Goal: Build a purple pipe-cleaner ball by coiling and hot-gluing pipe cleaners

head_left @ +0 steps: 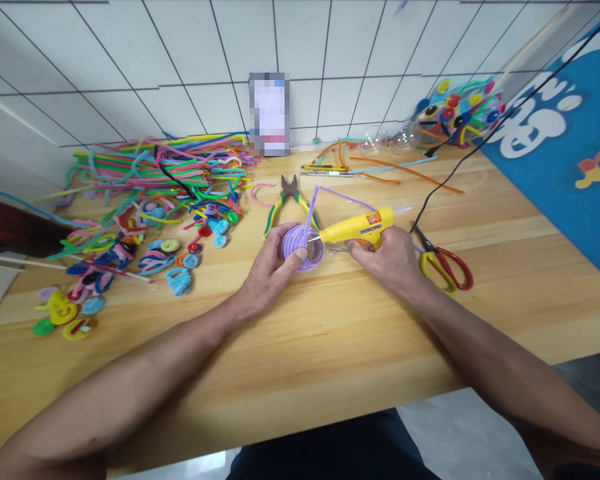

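Left hand [269, 275] pinches the coil [291, 240], right hand [394, 260] grips the glue gun [356, 227], nozzle [315, 238] between them: seemingly gluing, next likely needing the strand [313, 205] guided.

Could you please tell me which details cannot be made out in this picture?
All in the head view:
- Left hand: some fingertips are hidden behind the purple pipe-cleaner coil.
- Handle of the yellow glue gun: mostly covered by the right hand.
- Whether the glue gun's nozzle touches the coil: too small to tell.
- Phone: its screen is pixelated, so unreadable.
- Dark red object: cut off by the left edge.
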Available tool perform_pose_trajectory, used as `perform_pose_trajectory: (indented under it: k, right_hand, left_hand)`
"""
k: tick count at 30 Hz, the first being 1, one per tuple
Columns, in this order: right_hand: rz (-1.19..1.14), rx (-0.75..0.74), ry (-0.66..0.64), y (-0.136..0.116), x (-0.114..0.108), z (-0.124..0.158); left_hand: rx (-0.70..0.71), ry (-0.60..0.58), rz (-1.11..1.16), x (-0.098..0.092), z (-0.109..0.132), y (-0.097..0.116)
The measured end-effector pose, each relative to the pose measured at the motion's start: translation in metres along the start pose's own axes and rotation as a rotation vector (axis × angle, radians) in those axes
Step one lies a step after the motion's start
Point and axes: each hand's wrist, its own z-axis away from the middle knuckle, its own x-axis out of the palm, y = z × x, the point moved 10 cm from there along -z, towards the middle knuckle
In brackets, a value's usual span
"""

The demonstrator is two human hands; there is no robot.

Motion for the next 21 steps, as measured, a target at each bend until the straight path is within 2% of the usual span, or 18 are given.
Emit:
perform_pose_trajectory:
  k: [4, 8, 21]
  right_hand:
    - [-0.006, 0.088, -0.043, 0.0056, 0.0047, 0.0008]
    - [-0.001, 0.108, -0.061, 0.0058, 0.0056, 0.0008]
    - [-0.022, 0.017, -0.026, 0.0011, 0.0021, 0.0011]
  left_hand:
    - [0.005, -0.002, -0.007, 0.0001, -0.0001, -0.0008]
    - [0.003, -0.004, 0.014, 0.0001, 0.0001, -0.0009]
    - [0.002, -0.001, 0.024, -0.0013, 0.0003, -0.0038]
